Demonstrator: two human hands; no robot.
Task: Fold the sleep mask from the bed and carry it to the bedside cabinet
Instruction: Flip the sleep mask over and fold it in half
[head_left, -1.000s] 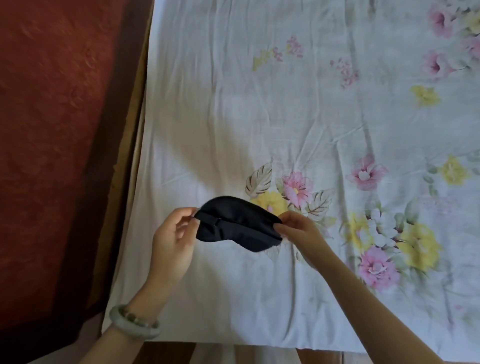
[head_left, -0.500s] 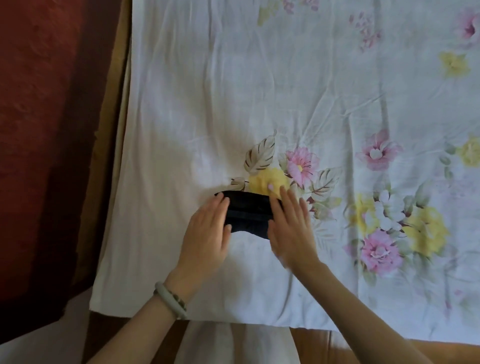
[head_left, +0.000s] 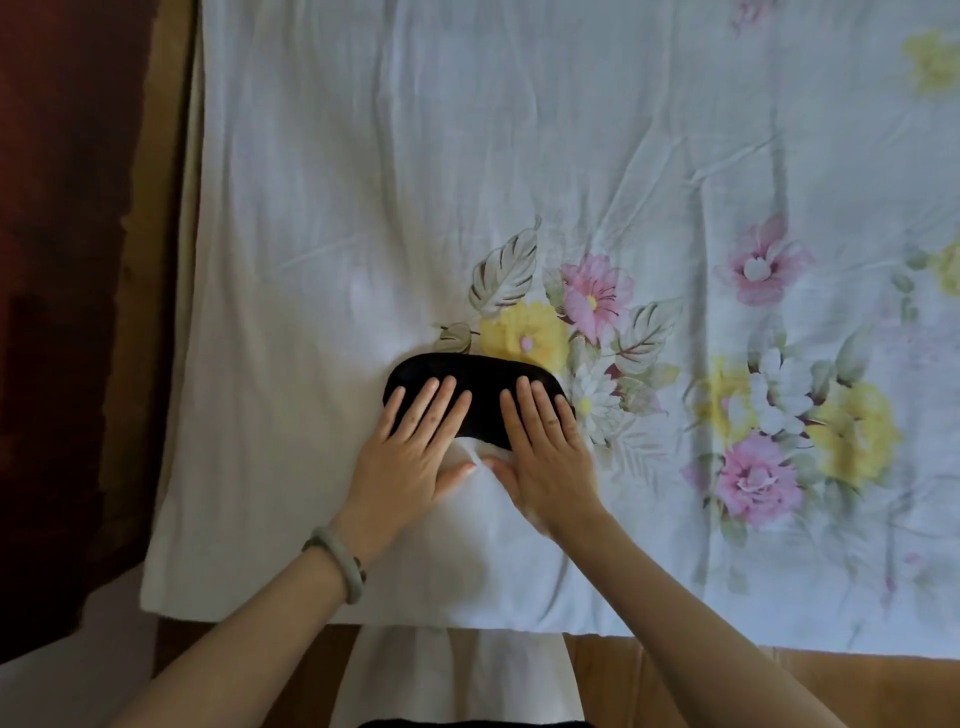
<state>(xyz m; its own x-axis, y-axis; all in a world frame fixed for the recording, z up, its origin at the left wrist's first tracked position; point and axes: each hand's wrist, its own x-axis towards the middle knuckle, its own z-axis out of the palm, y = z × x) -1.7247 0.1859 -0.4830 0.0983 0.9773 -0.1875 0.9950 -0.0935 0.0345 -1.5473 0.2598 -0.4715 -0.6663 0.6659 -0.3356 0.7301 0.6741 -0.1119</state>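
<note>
From the head view, the black sleep mask (head_left: 475, 382) lies flat on the floral bed sheet (head_left: 363, 208), long axis running left to right. The left hand (head_left: 415, 447) and right hand (head_left: 545, 452) press it, fingers spread flat, gripping nothing.

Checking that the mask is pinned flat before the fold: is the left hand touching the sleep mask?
Touching. The head view shows the left hand laid flat, fingers resting directly on the black sleep mask, which lies on the bedsheet.
</note>
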